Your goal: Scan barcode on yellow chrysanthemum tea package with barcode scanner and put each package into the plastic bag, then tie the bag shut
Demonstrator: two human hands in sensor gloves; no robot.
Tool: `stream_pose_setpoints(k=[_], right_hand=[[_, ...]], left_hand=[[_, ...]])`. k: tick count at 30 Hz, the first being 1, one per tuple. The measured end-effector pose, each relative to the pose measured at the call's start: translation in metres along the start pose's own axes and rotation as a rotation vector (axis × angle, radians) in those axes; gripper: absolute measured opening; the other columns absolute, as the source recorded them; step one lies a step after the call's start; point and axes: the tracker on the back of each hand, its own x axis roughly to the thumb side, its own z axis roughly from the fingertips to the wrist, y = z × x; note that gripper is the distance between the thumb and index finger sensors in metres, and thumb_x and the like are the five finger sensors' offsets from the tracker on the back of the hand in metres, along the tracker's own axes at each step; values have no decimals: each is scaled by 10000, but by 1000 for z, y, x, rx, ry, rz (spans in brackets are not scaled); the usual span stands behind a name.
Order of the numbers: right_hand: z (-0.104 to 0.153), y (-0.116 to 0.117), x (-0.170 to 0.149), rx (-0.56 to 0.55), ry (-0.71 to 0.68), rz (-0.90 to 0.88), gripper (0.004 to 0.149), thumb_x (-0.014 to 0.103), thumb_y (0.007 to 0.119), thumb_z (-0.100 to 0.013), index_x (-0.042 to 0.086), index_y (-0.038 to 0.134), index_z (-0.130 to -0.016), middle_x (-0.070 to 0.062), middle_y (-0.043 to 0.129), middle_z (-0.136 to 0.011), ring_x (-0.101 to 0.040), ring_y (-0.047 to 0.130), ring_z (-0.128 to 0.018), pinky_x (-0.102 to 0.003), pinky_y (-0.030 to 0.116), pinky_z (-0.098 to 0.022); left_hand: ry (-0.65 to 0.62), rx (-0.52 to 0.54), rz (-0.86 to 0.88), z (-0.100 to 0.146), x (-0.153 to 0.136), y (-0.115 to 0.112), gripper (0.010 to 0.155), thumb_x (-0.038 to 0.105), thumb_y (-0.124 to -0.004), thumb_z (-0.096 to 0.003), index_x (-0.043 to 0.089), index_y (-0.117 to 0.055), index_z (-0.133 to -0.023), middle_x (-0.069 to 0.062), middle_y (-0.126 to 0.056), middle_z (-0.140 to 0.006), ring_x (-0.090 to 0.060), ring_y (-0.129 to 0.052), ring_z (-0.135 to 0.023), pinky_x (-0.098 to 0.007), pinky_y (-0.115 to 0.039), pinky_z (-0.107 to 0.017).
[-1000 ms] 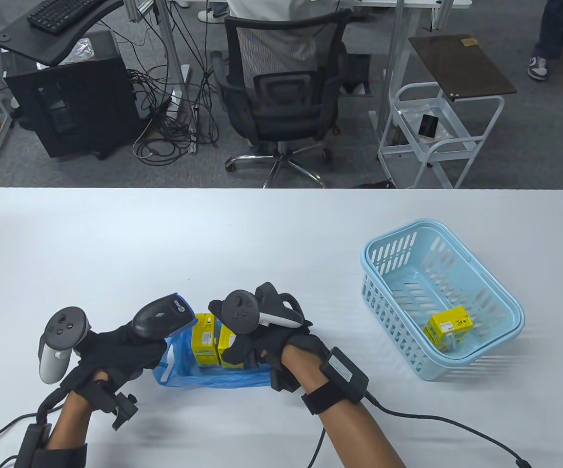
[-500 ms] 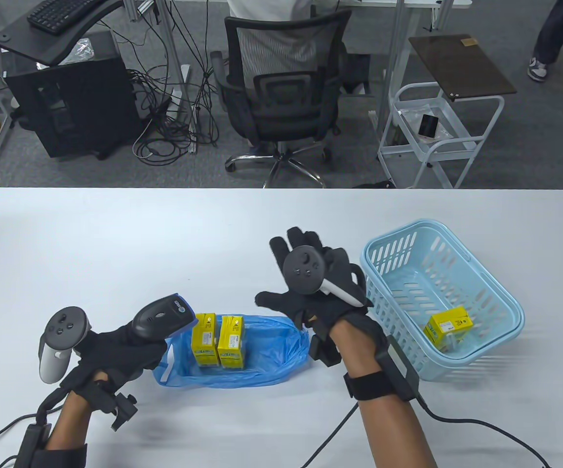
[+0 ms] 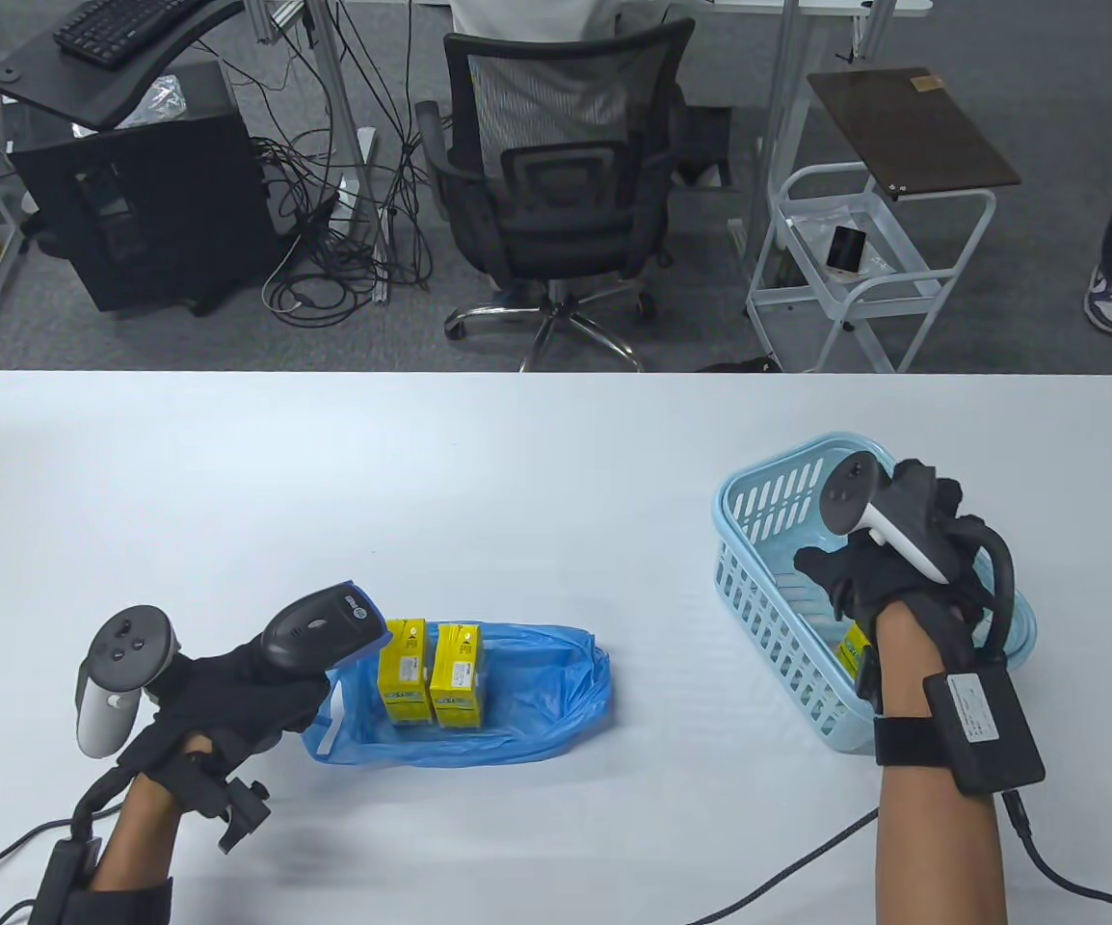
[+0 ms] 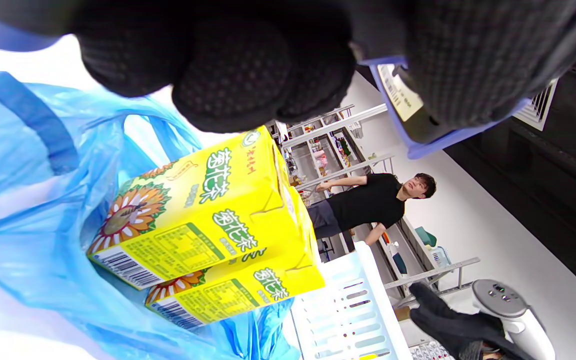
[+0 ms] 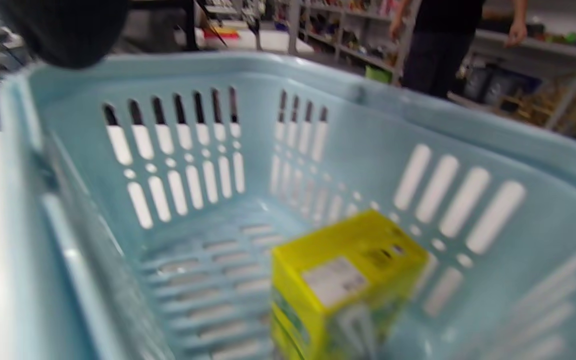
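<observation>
Two yellow tea packages (image 3: 431, 674) stand side by side in the open blue plastic bag (image 3: 537, 694); the left wrist view shows the packages (image 4: 203, 220) close up in the bag (image 4: 28, 200). My left hand (image 3: 248, 689) grips the barcode scanner (image 3: 320, 626) just left of the bag, its head over the bag's edge. My right hand (image 3: 855, 578) reaches down into the light blue basket (image 3: 739, 491) with relaxed fingers and holds nothing. A third yellow package (image 5: 338, 280) stands on the basket floor, free of the hand and mostly hidden under my wrist in the table view.
The basket stands at the table's right, near its front. Glove cables (image 3: 787, 867) trail over the table's front edge. Beyond the far edge are an office chair (image 3: 556, 193) and a white cart (image 3: 864, 270). A person (image 4: 368, 205) stands in the background.
My right hand left the second package standing in the bag, then swept right and dropped into the basket. The left hand and scanner stayed still.
</observation>
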Motion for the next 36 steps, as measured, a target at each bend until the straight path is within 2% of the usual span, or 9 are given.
stream_pose_setpoints(k=[2, 4, 7, 16, 21, 22, 32, 36], right_hand=[[-5, 7, -9, 97, 51, -10, 927, 671, 687, -349, 270, 186, -1019, -149, 118, -1112, -497, 260, -1034, -651, 373, -751], [-10, 13, -14, 130, 72, -3, 893, 656, 701, -352, 296, 229, -1018, -162, 216, -1117, -483, 414, -1030, -624, 468, -743], [-16, 20, -14, 140, 74, 15, 868, 641, 726, -350, 321, 268, -1014, -154, 310, -1118, -444, 532, -1013, -589, 549, -731], [-37, 44, -15, 327, 146, 93, 864, 613, 784, -342, 336, 311, -1010, -157, 340, -1113, -453, 583, -992, -587, 588, -710], [-44, 51, -15, 381, 155, 105, 804, 571, 840, -326, 290, 485, -990, -128, 582, -1061, -394, 761, -923, -550, 693, -665], [-46, 53, -16, 397, 162, 102, 804, 561, 852, -323, 281, 495, -988, -131, 581, -1056, -389, 769, -916, -545, 699, -660], [-52, 59, -14, 412, 192, 158, 873, 556, 906, -286, 236, 497, -987, -127, 675, -994, -380, 856, -832, -553, 718, -645], [-49, 52, -18, 392, 187, 122, 816, 587, 874, -308, 279, 521, -976, -144, 695, -972, -382, 865, -798, -555, 711, -642]], left_hand=[[-1, 3, 4, 0, 0, 0, 724, 558, -877, -396, 273, -591, -998, 102, -953, -694, -209, -1038, -467, -437, -872, -435], [-2, 5, 5, 0, 0, 1, 730, 557, -878, -396, 272, -583, -1000, 103, -953, -694, -209, -1038, -468, -437, -872, -435], [-1, 5, 5, 0, 0, 1, 742, 558, -877, -398, 274, -563, -1007, 103, -954, -694, -209, -1039, -467, -436, -872, -434], [-5, 27, -1, 1, 0, 3, 738, 559, -878, -396, 279, -571, -1006, 103, -958, -688, -204, -1046, -458, -432, -877, -428], [-3, 21, -4, 1, 0, 2, 736, 559, -878, -396, 279, -574, -1005, 102, -958, -689, -205, -1046, -460, -433, -876, -430], [-3, 22, -5, 1, 0, 2, 734, 560, -877, -396, 283, -574, -1005, 104, -956, -691, -204, -1045, -461, -432, -876, -431], [2, 25, -12, 1, -1, 1, 734, 559, -877, -396, 279, -576, -1004, 103, -954, -694, -207, -1042, -468, -434, -873, -435], [-2, 27, -12, 1, -1, 2, 732, 560, -876, -395, 281, -579, -1003, 105, -953, -695, -208, -1041, -469, -434, -872, -436]])
